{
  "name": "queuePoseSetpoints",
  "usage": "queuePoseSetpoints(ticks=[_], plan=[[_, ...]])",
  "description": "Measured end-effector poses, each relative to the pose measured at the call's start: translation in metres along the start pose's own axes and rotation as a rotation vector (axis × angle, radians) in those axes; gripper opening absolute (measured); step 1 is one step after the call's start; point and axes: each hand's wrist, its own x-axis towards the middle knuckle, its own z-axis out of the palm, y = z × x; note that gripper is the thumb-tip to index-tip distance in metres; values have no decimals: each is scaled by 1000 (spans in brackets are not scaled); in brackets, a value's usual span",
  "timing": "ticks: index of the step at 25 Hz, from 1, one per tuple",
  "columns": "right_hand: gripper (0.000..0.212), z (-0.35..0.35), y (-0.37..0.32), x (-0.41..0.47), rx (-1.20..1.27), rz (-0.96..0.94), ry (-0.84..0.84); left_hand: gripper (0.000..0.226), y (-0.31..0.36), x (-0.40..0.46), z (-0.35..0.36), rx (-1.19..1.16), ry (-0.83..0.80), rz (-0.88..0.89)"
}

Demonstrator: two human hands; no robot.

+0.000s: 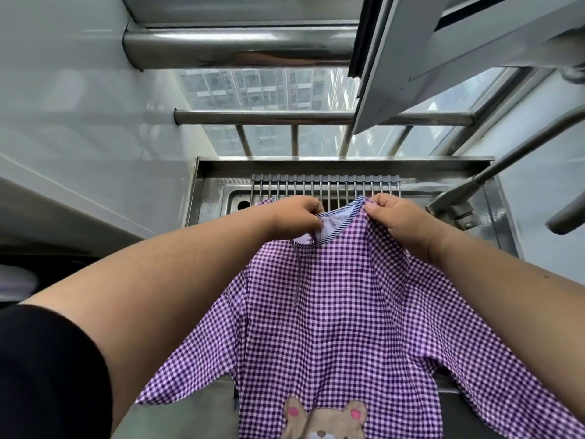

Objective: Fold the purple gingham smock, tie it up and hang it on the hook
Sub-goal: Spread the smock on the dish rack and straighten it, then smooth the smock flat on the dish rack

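You've got the purple gingham smock [332, 312] up by its neckline, spread wide above the steel sink [221, 188]. Your left hand [296, 215] pinches the striped collar trim on one side, your right hand [395, 217] grips the shoulder edge on the other, both clenched on cloth. The bear patch [326, 419] faces you at the bottom, sleeves draping outward, a drying rack [326, 188] just behind your knuckles.

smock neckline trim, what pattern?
Navy-and-white diagonal stripes on the neckline trim of the smock; head view.
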Motion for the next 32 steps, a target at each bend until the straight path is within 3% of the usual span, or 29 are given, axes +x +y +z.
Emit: queuePoseSetpoints(ticks=[4,7,11,14,15,19,23,27,29,32], plan=[[21,-14,28,-4,-392,71,-179,9,-5,4,-3,133,114,-9],[20,-23,50,-5,-638,106,-146,6,-9,11,0,116,141,-31],[35,-48,60,-7,-662,91,93,13,-6,20,6,99,265,-74],[30,-61,64,-12,-652,180,-85,20,-7,26,9,58,274,-112],[26,-61,66,-14,-688,187,-65,21,-8,26,10,63,256,-117],[23,-60,72,-15,-907,128,319,27,-18,22,14,234,250,-109],[13,-49,79,-10,-1009,215,417,39,-52,1,9,481,306,-78],[29,-16,79,-14,-1074,-85,459,68,-93,-21,0,530,290,-313],[36,4,77,-18,-1126,-254,302,72,-108,-28,-4,502,293,-380],[57,30,71,-16,-1251,-411,39,60,-119,-37,-3,455,287,-371]])
